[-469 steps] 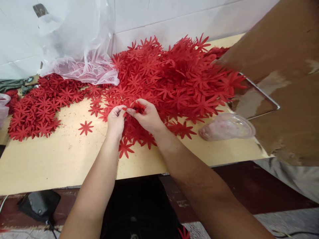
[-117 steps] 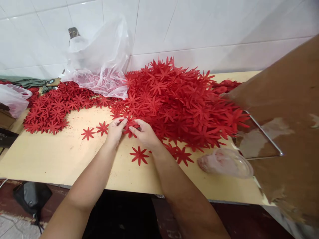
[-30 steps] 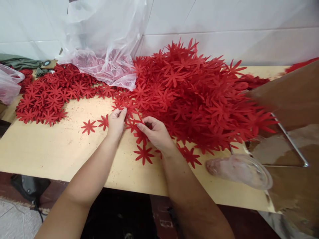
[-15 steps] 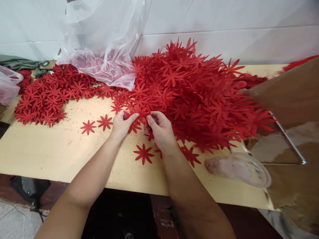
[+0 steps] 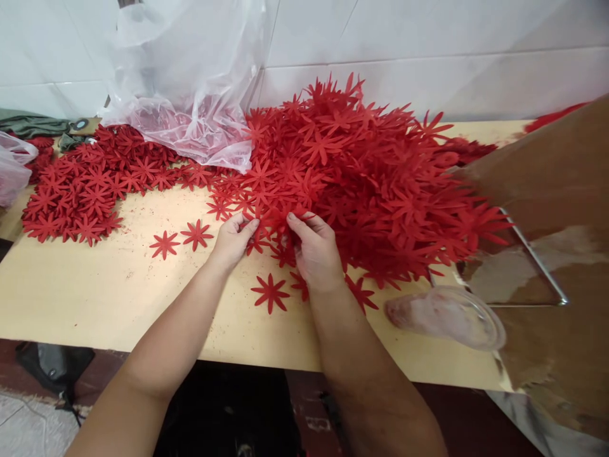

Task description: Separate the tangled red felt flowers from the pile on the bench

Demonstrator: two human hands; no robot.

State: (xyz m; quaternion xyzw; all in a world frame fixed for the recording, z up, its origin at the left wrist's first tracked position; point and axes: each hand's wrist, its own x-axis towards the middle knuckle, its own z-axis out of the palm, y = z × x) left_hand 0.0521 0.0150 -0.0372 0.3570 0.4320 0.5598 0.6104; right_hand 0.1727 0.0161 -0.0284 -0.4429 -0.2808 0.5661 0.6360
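Observation:
My left hand pinches, thumb against forefinger, a petal of a red flower-shaped cutout. On the other side my right hand is closed with thumb and forefinger on the same red piece, which blends into the red pile behind it. That large loose pile of red flower cutouts rises just beyond both hands. One single cutout lies flat below my hands, and others are partly covered by my right arm. Two more, including this cutout, lie to the left of my left hand.
A flatter heap of red cutouts spreads at the left. Behind it stands a clear plastic bag against the tiled wall. To the right are a transparent plastic cup on its side and brown cardboard with a metal rod.
My right hand has moved slightly right, widening the space between my hands. The whole view has shifted a little, so the pile and cup appear further left.

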